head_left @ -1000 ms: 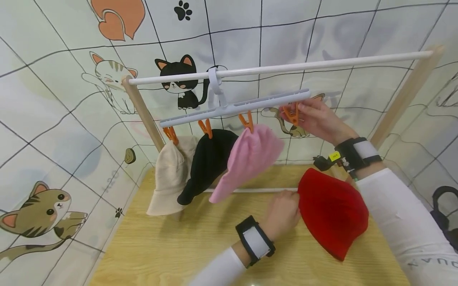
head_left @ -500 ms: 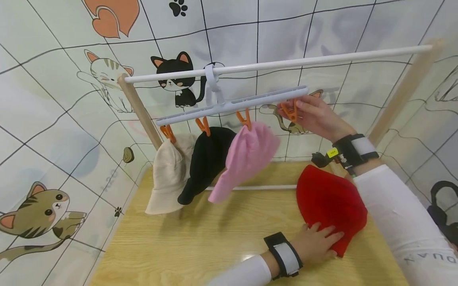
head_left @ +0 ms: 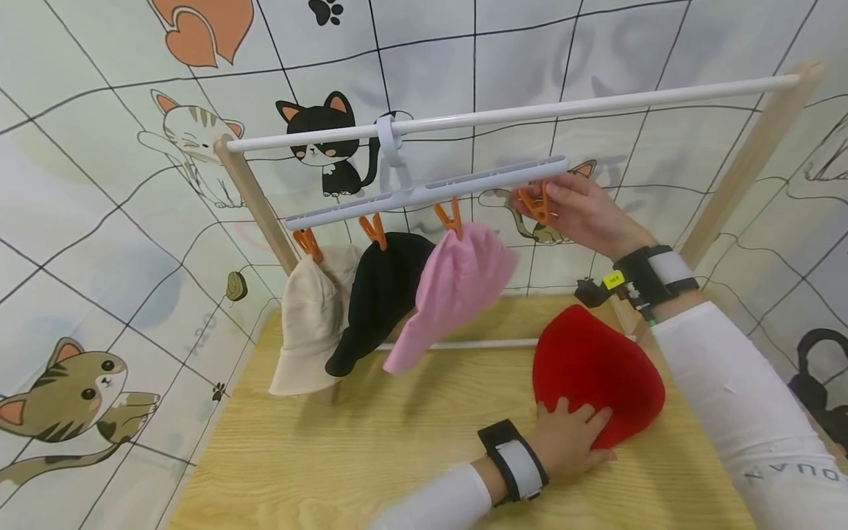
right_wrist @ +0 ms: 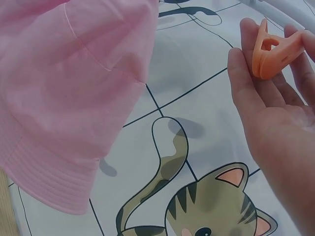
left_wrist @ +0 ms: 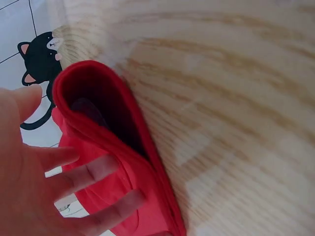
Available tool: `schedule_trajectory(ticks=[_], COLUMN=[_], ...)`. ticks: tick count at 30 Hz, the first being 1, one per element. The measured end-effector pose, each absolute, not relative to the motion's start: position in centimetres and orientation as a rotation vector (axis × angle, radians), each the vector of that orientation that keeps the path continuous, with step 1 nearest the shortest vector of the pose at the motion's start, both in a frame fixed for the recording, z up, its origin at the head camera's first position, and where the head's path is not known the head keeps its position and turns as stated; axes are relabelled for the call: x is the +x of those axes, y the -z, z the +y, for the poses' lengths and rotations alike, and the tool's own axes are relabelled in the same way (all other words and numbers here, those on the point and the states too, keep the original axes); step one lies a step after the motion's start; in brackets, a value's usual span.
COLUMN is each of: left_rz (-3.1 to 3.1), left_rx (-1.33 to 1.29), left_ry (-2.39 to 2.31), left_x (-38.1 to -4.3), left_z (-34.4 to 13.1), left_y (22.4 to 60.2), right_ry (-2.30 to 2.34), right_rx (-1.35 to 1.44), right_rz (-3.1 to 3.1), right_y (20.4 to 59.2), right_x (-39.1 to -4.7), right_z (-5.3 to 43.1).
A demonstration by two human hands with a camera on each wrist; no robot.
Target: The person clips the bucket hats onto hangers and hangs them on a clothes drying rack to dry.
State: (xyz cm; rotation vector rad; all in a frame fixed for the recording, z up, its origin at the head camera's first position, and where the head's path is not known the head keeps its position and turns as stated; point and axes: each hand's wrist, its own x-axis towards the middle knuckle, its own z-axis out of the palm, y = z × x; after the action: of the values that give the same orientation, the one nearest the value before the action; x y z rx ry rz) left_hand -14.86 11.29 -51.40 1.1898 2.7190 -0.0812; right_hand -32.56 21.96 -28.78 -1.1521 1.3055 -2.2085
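My left hand lies with spread fingers against the near edge of a red bucket hat on the table. In the left wrist view, the straight fingers touch the hat's outside, the thumb stands apart, and its dark opening shows. My right hand pinches an orange clip at the right end of a pale hanger; the right wrist view shows nothing in the clip's jaws. Orange clips hold a cream hat, a black hat and a pink hat on the same hanger.
The hanger hooks over a white rod between wooden posts. A lower rail crosses behind the hats. Wood-grain table lies below, with cat-patterned walls at the back and sides.
My left hand has moved from the red hat's left side to its near edge. The red hat has shifted left and turned. My right hand stays at the clip.
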Motion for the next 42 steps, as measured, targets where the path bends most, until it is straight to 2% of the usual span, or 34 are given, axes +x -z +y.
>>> schedule_trajectory(ticks=[14,26,36,42], left_rz=[2.792,2.889,2.928,2.995], left_rx=[1.018,0.708,0.714,0.806], left_ry=[0.178,0.369,0.543,0.494], left_x=[-15.3,-15.1,-15.2,-15.9], left_z=[10.1,10.4,9.9,8.8], left_y=[50.5,50.1,49.8,49.3], right_ry=[2.224,2.217,2.182,2.167], right_rx=[-1.132,-1.127,-1.143,-1.153], right_rz=[1.319,1.387,1.377,1.373], right_y=[28.9,28.9,29.0,29.1], right_x=[-32.4,-32.3,-32.3,-32.2], right_z=[22.1,22.1,22.2,22.3])
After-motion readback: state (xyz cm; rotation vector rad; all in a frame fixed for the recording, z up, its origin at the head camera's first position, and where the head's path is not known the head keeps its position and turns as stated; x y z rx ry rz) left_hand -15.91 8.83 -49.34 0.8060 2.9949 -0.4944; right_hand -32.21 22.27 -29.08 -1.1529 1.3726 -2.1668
